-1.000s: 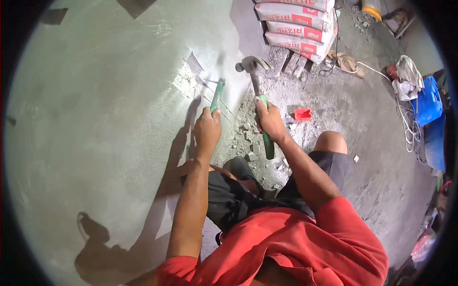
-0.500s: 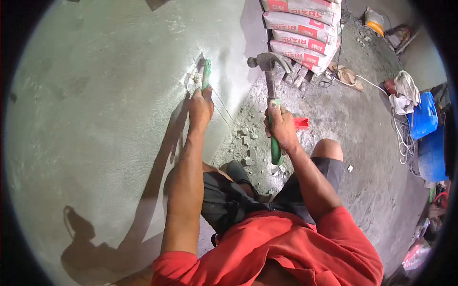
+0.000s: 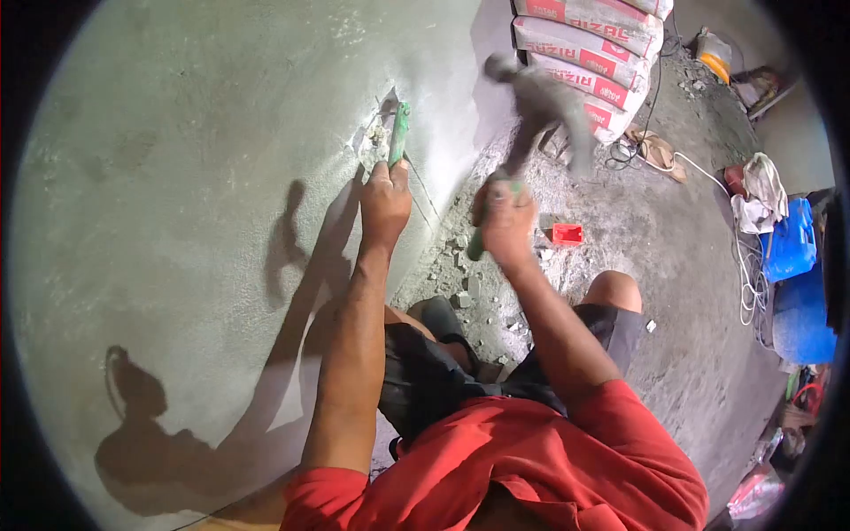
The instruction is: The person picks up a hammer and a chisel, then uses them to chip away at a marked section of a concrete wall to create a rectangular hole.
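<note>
My left hand (image 3: 386, 205) grips a green-handled chisel (image 3: 400, 133), held against the grey plastered wall (image 3: 204, 159). Beside the chisel is a rough broken hole (image 3: 375, 133) in the plaster, with straight lines cut around it. The chisel's tip is hard to make out. My right hand (image 3: 509, 221) is wrapped round the green grip of a claw hammer (image 3: 537, 111). The hammer's head is raised to the right of the chisel, apart from it, and smeared by motion.
Stacked cement bags (image 3: 584, 53) stand against the wall ahead. On the floor lie broken rubble (image 3: 462, 296) and a small red box (image 3: 567, 234). Farther right are a white cable (image 3: 748, 292), a blue jug (image 3: 788, 239) and a blue drum (image 3: 801, 314).
The hammer has gone from sharp to blurred, and its grip has swung left and up in my right hand. My left hand keeps the chisel at the hole. The view has shifted slightly.
</note>
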A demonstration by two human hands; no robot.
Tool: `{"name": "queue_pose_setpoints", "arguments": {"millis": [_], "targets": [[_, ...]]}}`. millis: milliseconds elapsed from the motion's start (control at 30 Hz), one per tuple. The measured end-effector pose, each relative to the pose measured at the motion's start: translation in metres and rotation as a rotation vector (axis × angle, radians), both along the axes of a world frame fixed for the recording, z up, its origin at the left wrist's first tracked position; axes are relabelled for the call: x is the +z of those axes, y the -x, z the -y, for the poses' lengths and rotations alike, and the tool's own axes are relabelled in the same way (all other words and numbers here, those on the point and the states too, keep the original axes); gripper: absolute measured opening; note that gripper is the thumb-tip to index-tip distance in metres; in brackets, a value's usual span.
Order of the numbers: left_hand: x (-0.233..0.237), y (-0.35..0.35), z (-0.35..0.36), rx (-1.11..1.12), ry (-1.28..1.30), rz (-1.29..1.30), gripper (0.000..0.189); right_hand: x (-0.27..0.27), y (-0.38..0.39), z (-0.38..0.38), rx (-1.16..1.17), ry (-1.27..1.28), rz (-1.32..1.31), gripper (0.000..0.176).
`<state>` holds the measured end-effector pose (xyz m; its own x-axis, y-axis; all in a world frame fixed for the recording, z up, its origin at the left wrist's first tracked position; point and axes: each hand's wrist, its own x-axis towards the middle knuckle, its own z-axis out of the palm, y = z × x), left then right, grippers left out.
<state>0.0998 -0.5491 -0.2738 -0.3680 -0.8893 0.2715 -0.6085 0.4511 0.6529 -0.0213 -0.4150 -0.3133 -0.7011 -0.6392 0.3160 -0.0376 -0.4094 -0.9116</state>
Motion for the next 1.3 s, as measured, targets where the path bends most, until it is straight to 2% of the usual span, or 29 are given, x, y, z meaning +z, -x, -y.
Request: {"name": "queue_pose_setpoints", "arguments": {"millis": [67, 100, 167, 200, 233, 300, 333, 400, 467, 500, 533, 600, 633, 733, 800, 833, 867, 933, 1000, 1033, 1067, 1133, 1200, 1267, 1300], "targets": [[0.002, -0.001, 0.000, 0.012, 0.004, 0.001, 0.046, -0.056, -0.004, 0.044, -0.060, -0.240, -0.161, 0.047], [0.002, -0.002, -0.001, 0.016, 0.011, 0.006, 0.042, -0.049, 0.002, 0.045, -0.058, -0.240, -0.157, 0.047], [0.002, -0.007, 0.001, 0.003, 0.107, 0.044, 0.042, -0.020, 0.017, 0.041, 0.132, -0.572, -0.093, 0.044], [0.000, -0.010, 0.001, 0.000, 0.192, 0.078, 0.042, -0.010, 0.019, 0.036, 0.134, -0.572, -0.095, 0.044], [0.004, -0.009, -0.002, 0.001, 0.188, 0.079, 0.042, -0.002, 0.018, 0.029, 0.110, -0.463, -0.036, 0.044], [0.010, -0.007, -0.005, 0.003, -0.013, 0.027, 0.043, 0.016, 0.016, 0.017, 0.057, -0.232, 0.012, 0.047], [0.007, -0.007, -0.005, 0.004, -0.016, 0.029, 0.043, 0.035, 0.013, 0.007, -0.002, -0.133, -0.047, 0.044], [0.000, -0.008, -0.003, -0.046, 0.030, -0.010, 0.045, 0.036, 0.016, 0.000, -0.050, 0.071, -0.180, 0.038], [0.000, -0.008, -0.003, -0.039, 0.049, -0.002, 0.044, -0.007, 0.012, 0.014, -0.007, 0.173, -0.266, 0.035], [-0.001, -0.010, -0.005, -0.026, 0.063, 0.006, 0.043, -0.051, 0.008, 0.034, -0.090, 0.094, -0.249, 0.037], [0.000, -0.011, -0.004, -0.022, 0.060, 0.003, 0.043, -0.037, 0.002, 0.030, -0.191, -0.111, -0.486, 0.043], [0.009, -0.010, -0.004, -0.036, 0.065, 0.078, 0.050, -0.038, 0.012, 0.044, -0.010, -0.479, -0.390, 0.048], [0.019, -0.010, -0.011, 0.011, -0.033, 0.099, 0.050, -0.032, 0.019, 0.042, -0.020, -0.473, -0.391, 0.048], [0.027, -0.006, -0.014, 0.020, -0.109, 0.073, 0.052, 0.004, 0.032, 0.030, 0.002, -0.477, -0.319, 0.050], [0.018, -0.006, -0.010, 0.020, -0.115, 0.035, 0.052, 0.029, 0.027, 0.016, 0.014, -0.239, -0.143, 0.048], [0.011, -0.005, -0.005, 0.014, -0.117, 0.000, 0.052, 0.054, 0.023, 0.006, 0.005, -0.164, -0.137, 0.048], [-0.002, -0.005, 0.001, 0.014, -0.121, 0.005, 0.052, 0.074, 0.021, -0.002, -0.008, -0.083, -0.132, 0.040], [-0.019, -0.007, 0.013, -0.069, -0.004, -0.057, 0.051, 0.071, 0.026, -0.003, -0.068, 0.047, -0.342, 0.032], [-0.017, -0.005, 0.015, -0.026, -0.004, -0.026, 0.049, -0.003, 0.027, 0.036, -0.235, 0.129, -0.607, 0.029], [-0.012, -0.005, 0.012, 0.012, -0.002, 0.005, 0.048, 0.005, 0.013, 0.033, -0.148, -0.081, -0.432, 0.041], [-0.004, -0.005, 0.007, 0.012, 0.001, 0.002, 0.048, -0.018, 0.021, 0.050, -0.018, -0.484, -0.484, 0.052], [0.009, -0.006, -0.003, 0.028, -0.452, -0.104, 0.042, -0.014, 0.032, 0.051, 0.065, -0.611, -0.305, 0.059], [-0.012, -0.004, 0.010, 0.022, -0.485, -0.208, 0.035, -0.009, 0.039, 0.041, 0.029, -0.548, -0.279, 0.053], [-0.018, 0.001, 0.010, 0.000, -0.540, -0.276, 0.046, 0.001, 0.039, 0.021, 0.012, -0.500, -0.251, 0.048], [-0.021, 0.003, 0.000, 0.004, -0.542, -0.280, 0.046, 0.012, 0.038, 0.008, 0.046, -0.426, -0.136, 0.045]]}}
